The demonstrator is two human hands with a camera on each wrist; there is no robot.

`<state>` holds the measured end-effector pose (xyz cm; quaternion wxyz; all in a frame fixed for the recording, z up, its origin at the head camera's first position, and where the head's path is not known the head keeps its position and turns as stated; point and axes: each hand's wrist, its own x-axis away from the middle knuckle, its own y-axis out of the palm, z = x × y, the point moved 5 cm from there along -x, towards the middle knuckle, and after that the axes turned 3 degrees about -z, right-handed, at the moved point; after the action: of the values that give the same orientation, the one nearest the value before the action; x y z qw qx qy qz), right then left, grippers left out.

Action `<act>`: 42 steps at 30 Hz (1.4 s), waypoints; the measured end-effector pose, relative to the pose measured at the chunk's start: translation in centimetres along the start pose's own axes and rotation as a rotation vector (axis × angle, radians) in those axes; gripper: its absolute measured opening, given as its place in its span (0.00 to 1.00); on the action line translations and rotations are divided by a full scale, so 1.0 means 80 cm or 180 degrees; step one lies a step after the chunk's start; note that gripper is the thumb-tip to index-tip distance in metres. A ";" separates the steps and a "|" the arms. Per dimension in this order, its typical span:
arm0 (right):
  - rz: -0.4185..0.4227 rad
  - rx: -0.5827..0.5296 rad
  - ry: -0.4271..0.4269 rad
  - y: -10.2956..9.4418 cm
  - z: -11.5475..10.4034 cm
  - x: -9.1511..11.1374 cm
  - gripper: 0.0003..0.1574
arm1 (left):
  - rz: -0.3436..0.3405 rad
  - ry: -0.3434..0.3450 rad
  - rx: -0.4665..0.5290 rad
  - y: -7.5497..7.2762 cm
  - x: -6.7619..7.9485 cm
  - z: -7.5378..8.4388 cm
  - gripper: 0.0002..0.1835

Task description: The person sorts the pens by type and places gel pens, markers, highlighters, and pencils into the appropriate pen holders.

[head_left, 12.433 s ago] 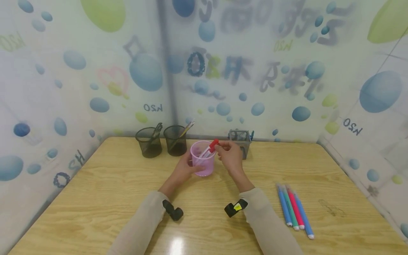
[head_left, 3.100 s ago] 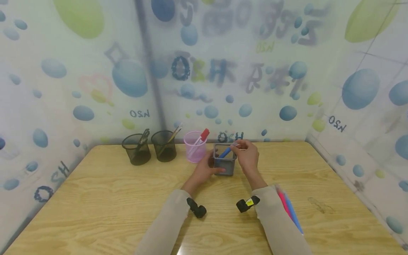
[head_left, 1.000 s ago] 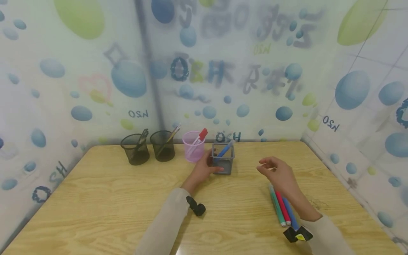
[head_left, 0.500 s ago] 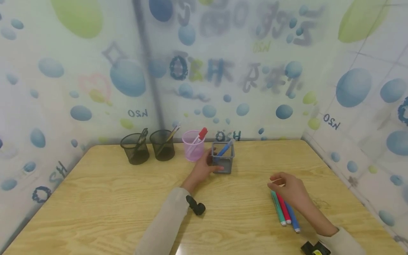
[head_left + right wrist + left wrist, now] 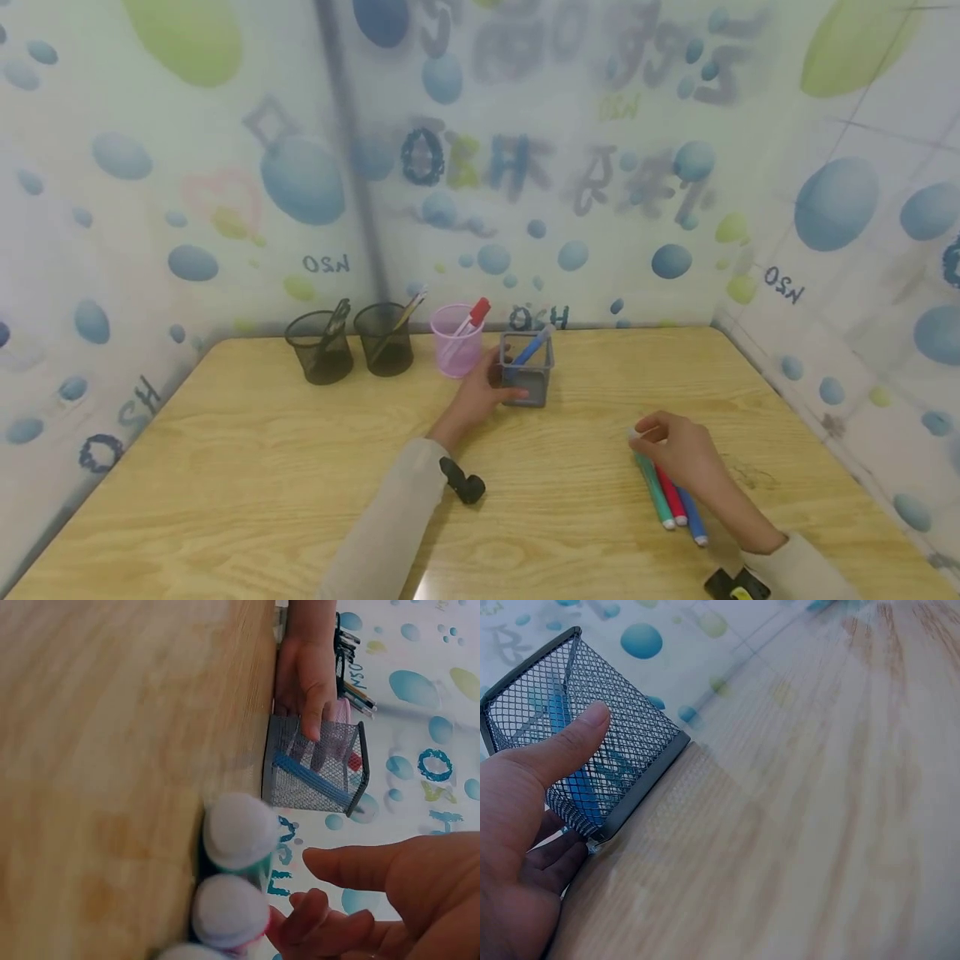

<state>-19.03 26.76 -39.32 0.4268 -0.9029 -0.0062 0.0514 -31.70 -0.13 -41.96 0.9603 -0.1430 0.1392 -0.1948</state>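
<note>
At the back of the table my left hand (image 5: 476, 396) grips a grey square mesh pen holder (image 5: 531, 390), its thumb across the front and its fingers round the far side. A blue marker (image 5: 531, 350) leans inside the holder. My right hand (image 5: 682, 450) is over the far ends of a green marker (image 5: 656, 492), a red marker (image 5: 672, 497) and another blue marker (image 5: 692, 515), lying side by side. Its thumb and fingers are close to the green marker's clear cap. In the right wrist view a gap shows between thumb (image 5: 352, 866) and fingers.
Left of the mesh holder stands a pink cup (image 5: 457, 354) with red-capped markers. Farther left are two black mesh cups, one (image 5: 386, 350) with pencils, the other (image 5: 322, 354) with dark items. A patterned wall rises behind the table (image 5: 262, 467).
A blue marker went into the mesh holder, and the right hand let it go. It then moved right and down to the markers on the table. The left hand kept its grip.
</note>
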 end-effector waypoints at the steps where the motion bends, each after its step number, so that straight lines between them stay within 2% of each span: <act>1: -0.0017 -0.0002 0.0007 0.001 0.000 0.000 0.14 | -0.0003 0.0015 -0.0006 0.000 0.000 0.001 0.46; 8: -0.0112 0.0034 0.0040 0.006 -0.001 -0.004 0.17 | 0.0048 -0.0033 -0.0025 0.004 -0.015 -0.034 0.48; 13: -0.0197 0.0120 0.0077 0.010 0.000 -0.003 0.19 | 0.0038 -0.0001 -0.0008 0.006 -0.017 -0.038 0.49; 23: -0.0467 0.0360 0.0220 0.014 -0.007 -0.002 0.22 | 0.0025 -0.0046 0.0024 0.004 -0.016 -0.032 0.48; 31: -0.0516 0.0482 0.0306 0.019 -0.006 -0.002 0.23 | -0.0064 -0.0056 0.0035 0.000 0.002 0.008 0.45; 40: -0.0568 0.0509 0.0359 0.023 -0.003 -0.002 0.22 | -0.0052 -0.0087 -0.0001 0.000 0.003 0.008 0.45; 42: -0.0587 0.0481 0.0336 0.023 -0.003 -0.001 0.23 | -0.0044 -0.0075 0.0022 0.000 0.000 0.000 0.46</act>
<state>-19.17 25.42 -40.55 0.4963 -0.8652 -0.0629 -0.0353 -31.65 -0.12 -41.97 0.9610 -0.1429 0.1262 -0.2003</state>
